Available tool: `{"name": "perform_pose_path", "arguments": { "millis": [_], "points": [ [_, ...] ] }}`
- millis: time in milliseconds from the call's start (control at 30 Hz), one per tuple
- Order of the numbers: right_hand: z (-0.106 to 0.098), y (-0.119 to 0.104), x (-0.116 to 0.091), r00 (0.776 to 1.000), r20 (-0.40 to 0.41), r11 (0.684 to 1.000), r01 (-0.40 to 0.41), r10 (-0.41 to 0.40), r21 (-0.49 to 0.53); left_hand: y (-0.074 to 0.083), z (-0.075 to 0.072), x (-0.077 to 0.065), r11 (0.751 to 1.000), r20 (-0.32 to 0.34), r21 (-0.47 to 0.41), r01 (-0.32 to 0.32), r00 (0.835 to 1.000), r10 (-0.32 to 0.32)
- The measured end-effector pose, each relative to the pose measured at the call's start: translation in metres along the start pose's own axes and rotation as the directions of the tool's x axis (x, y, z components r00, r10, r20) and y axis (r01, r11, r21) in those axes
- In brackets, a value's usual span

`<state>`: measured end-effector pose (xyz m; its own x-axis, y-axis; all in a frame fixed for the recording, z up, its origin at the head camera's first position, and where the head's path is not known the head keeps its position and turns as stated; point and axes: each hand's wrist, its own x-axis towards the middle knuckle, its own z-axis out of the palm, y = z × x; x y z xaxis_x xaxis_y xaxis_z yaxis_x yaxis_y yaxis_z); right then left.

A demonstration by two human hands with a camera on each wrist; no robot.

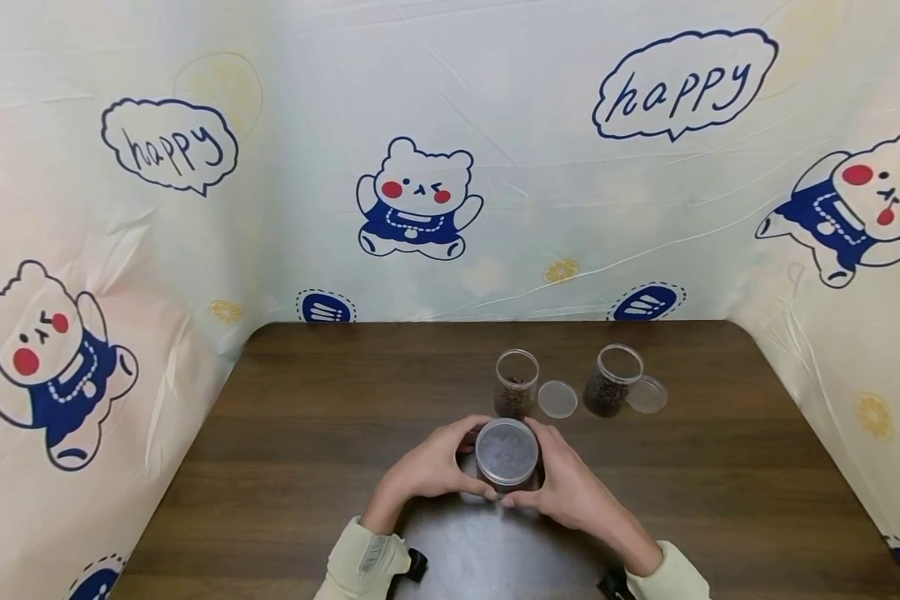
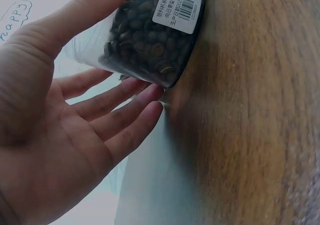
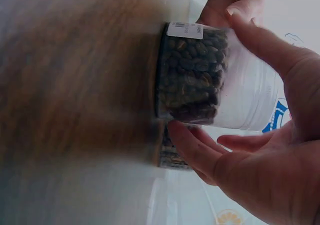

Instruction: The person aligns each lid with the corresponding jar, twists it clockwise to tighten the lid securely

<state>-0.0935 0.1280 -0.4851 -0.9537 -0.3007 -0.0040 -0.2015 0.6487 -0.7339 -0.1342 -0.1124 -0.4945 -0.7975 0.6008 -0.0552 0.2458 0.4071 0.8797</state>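
Note:
A clear plastic jar [image 1: 506,452] with its lid on stands at the middle front of the table between both hands. Dark coffee beans [image 3: 195,75] fill its lower part, and a white label [image 2: 177,7] with a barcode is stuck low on its side. My left hand [image 1: 437,462] holds the jar from the left, thumb at the near side and fingers round behind. From the right, my right hand [image 1: 570,482] curves about it in the same way, the two thumbs almost meeting in front.
Behind the held jar stands an open jar [image 1: 516,390] of dark beans, with a round lid [image 1: 557,399] lying beside it. Farther right is another open jar [image 1: 607,390] of beans, a second lid [image 1: 649,395] next to it. A printed curtain [image 1: 510,200] surrounds the brown table [image 1: 307,433].

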Motion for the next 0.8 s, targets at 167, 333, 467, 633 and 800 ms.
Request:
{"name": "perform_pose_path", "arguments": {
  "millis": [167,333,467,633,800],
  "points": [
    [0.002,0.001,0.001,0.999,-0.012,0.994,-0.041,0.042,0.097,0.000,-0.002,-0.002,1.000,-0.004,-0.024,0.000,1.000,-0.001],
    [0.003,0.001,0.001,0.999,-0.019,0.992,-0.029,0.031,0.121,0.002,-0.003,-0.002,0.998,-0.001,-0.058,-0.011,1.000,0.011],
    [0.005,0.000,0.003,0.999,-0.029,0.993,-0.026,0.030,0.119,0.002,-0.005,-0.002,0.996,0.003,-0.092,-0.009,1.000,0.009],
    [0.008,-0.004,0.006,0.999,-0.043,0.993,-0.016,0.021,0.119,0.002,-0.010,-0.005,0.995,-0.013,-0.100,0.002,1.000,-0.003],
    [0.011,-0.010,0.011,0.998,-0.061,0.992,0.012,-0.004,0.123,0.001,-0.018,-0.009,0.998,-0.042,-0.069,-0.015,0.999,0.012]
  ]
}}
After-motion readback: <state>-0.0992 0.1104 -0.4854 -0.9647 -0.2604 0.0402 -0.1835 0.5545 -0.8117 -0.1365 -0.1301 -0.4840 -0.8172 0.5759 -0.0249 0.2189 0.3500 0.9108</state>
